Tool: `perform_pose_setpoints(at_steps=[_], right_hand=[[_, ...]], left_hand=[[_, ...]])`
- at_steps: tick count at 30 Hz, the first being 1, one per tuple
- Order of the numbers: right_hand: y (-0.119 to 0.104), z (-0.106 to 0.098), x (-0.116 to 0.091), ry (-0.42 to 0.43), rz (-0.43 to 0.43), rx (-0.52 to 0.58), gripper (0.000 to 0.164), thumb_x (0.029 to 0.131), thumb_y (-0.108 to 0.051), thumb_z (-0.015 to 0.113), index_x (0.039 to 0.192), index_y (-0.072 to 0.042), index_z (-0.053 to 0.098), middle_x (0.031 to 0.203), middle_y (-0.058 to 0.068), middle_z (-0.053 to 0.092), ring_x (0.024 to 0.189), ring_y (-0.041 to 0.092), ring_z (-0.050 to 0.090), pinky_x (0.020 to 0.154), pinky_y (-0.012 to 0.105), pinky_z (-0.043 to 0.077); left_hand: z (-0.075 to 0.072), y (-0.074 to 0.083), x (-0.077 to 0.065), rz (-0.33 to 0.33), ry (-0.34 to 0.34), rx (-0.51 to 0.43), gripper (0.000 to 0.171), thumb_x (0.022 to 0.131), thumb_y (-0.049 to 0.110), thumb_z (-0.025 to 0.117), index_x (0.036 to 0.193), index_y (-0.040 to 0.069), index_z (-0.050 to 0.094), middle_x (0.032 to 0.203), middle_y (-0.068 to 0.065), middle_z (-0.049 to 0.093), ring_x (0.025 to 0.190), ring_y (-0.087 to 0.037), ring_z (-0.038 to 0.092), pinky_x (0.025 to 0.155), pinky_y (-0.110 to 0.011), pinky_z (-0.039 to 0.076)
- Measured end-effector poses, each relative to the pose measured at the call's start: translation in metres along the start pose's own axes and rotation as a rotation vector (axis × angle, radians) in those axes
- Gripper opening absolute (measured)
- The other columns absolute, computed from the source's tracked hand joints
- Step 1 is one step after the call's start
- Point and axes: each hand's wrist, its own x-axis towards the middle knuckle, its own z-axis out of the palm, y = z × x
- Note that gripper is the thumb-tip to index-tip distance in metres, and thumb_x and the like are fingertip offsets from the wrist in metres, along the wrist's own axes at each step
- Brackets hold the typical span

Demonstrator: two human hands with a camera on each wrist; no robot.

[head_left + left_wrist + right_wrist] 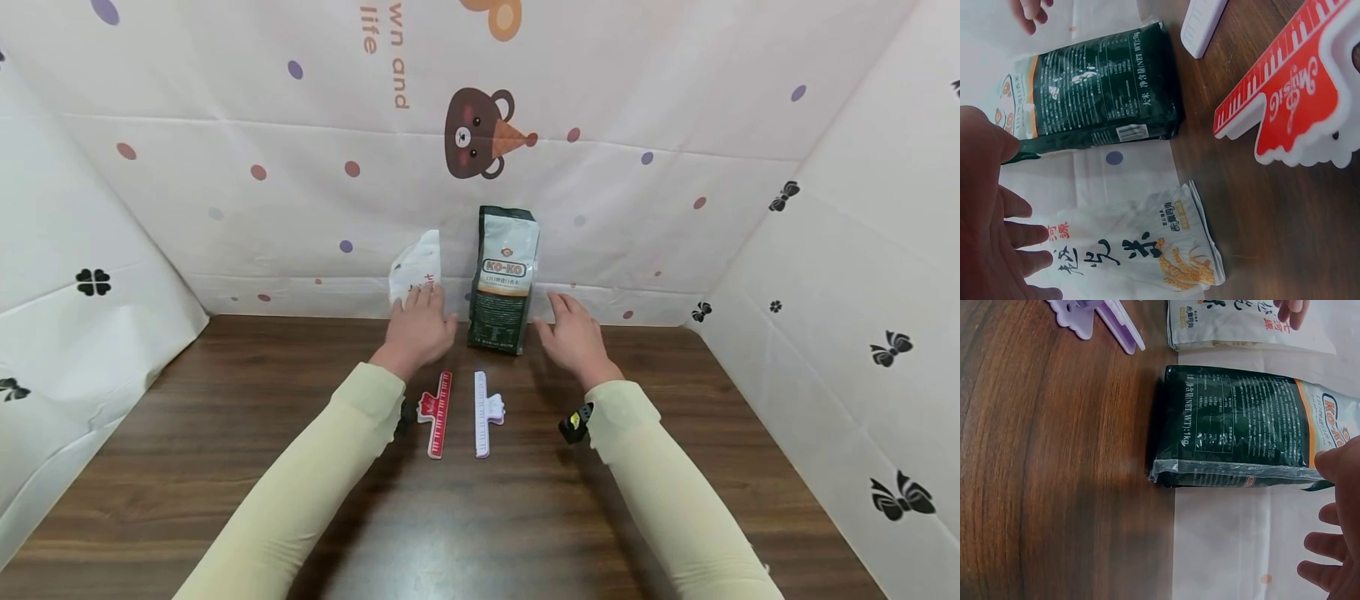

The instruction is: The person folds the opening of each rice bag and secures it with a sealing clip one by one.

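The head view is bright and evenly lit, with a pale glare on the table (442, 521) and soft shadows beside the sleeves (330, 458). The wrist views are dimmer: white highlights fleck the green bag (1097, 87), its finest detail looks soft, and the left hand (982, 206) is shaded.

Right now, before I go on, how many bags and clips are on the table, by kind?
Bags: 2, one white bag, one green-and-white bag
Clips: 2, one red-and-white clip, one pale purple clip
Total: 4
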Motion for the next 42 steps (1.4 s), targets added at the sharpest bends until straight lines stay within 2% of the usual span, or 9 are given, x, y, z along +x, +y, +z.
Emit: perform_pose_setpoints(at_steps=[7, 11, 18, 20, 26, 32, 37, 42], right_hand=[[-0.002, -0.001, 0.004, 0.003, -0.009, 0.003, 0.065, 0.101, -0.044, 0.042, 0.153, -0.009, 0.025, 0.158, 0.017, 0.026, 0.145, 0.037, 0.026, 0.114, 0.06, 0.025], [-0.004, -0.001, 0.007, 0.003, -0.012, 0.004, 0.066, 0.1, -0.045, 0.043, 0.153, -0.009, 0.025, 0.158, 0.016, 0.026, 0.145, 0.036, 0.026, 0.115, 0.059, 0.024], [-0.006, -0.001, 0.011, -0.014, -0.02, -0.042, 0.074, 0.098, -0.056, 0.04, 0.154, -0.012, 0.022, 0.161, 0.012, 0.02, 0.15, 0.034, 0.014, 0.118, 0.061, 0.008], [-0.007, 0.0, 0.013, -0.021, -0.021, -0.054, 0.076, 0.097, -0.059, 0.039, 0.155, -0.013, 0.021, 0.162, 0.011, 0.018, 0.15, 0.034, 0.011, 0.118, 0.061, 0.007], [-0.009, 0.001, 0.018, -0.023, -0.011, -0.05, 0.077, 0.097, -0.06, 0.039, 0.155, -0.012, 0.022, 0.162, 0.012, 0.019, 0.15, 0.035, 0.01, 0.117, 0.062, 0.009], [-0.009, 0.002, 0.022, 0.0, -0.008, -0.031, 0.076, 0.097, -0.058, 0.041, 0.154, -0.011, 0.024, 0.16, 0.013, 0.022, 0.149, 0.035, 0.014, 0.117, 0.061, 0.013], [-0.011, 0.003, 0.025, 0.011, 0.004, -0.011, 0.075, 0.097, -0.057, 0.041, 0.154, -0.011, 0.023, 0.16, 0.014, 0.023, 0.149, 0.034, 0.018, 0.118, 0.058, 0.018], [-0.014, 0.002, 0.029, 0.015, 0.0, 0.059, 0.073, 0.099, -0.054, 0.04, 0.153, -0.009, 0.023, 0.158, 0.016, 0.025, 0.146, 0.034, 0.024, 0.117, 0.052, 0.024]], left_hand=[[0.002, 0.004, 0.006, 0.007, -0.001, -0.032, 0.069, 0.101, 0.047, 0.028, 0.155, 0.007, 0.013, 0.162, -0.015, 0.013, 0.151, -0.034, 0.008, 0.12, -0.056, 0.01], [0.003, 0.006, 0.009, 0.015, 0.006, -0.049, 0.069, 0.101, 0.048, 0.03, 0.155, 0.007, 0.015, 0.162, -0.015, 0.016, 0.15, -0.033, 0.01, 0.12, -0.054, 0.013], [0.004, 0.009, 0.014, 0.025, 0.0, -0.075, 0.07, 0.102, 0.049, 0.03, 0.155, 0.007, 0.014, 0.161, -0.015, 0.017, 0.15, -0.033, 0.01, 0.12, -0.054, 0.014], [0.004, 0.01, 0.015, 0.029, -0.001, -0.074, 0.07, 0.101, 0.049, 0.03, 0.155, 0.006, 0.015, 0.161, -0.015, 0.018, 0.15, -0.033, 0.011, 0.12, -0.054, 0.015], [0.003, 0.014, 0.02, 0.061, 0.039, -0.091, 0.072, 0.101, 0.051, 0.03, 0.154, 0.005, 0.017, 0.16, -0.016, 0.022, 0.149, -0.031, 0.018, 0.121, -0.046, 0.019], [0.001, 0.019, 0.026, 0.067, 0.058, -0.133, 0.07, 0.101, 0.051, 0.031, 0.154, 0.005, 0.019, 0.159, -0.015, 0.025, 0.148, -0.029, 0.023, 0.12, -0.044, 0.022], [0.003, 0.021, 0.03, 0.068, 0.041, -0.207, 0.07, 0.101, 0.05, 0.032, 0.155, 0.007, 0.017, 0.16, -0.013, 0.023, 0.148, -0.029, 0.022, 0.12, -0.044, 0.023], [0.003, 0.022, 0.036, 0.06, 0.031, -0.319, 0.069, 0.102, 0.048, 0.035, 0.155, 0.008, 0.016, 0.16, -0.015, 0.023, 0.147, -0.03, 0.025, 0.118, -0.046, 0.026]])
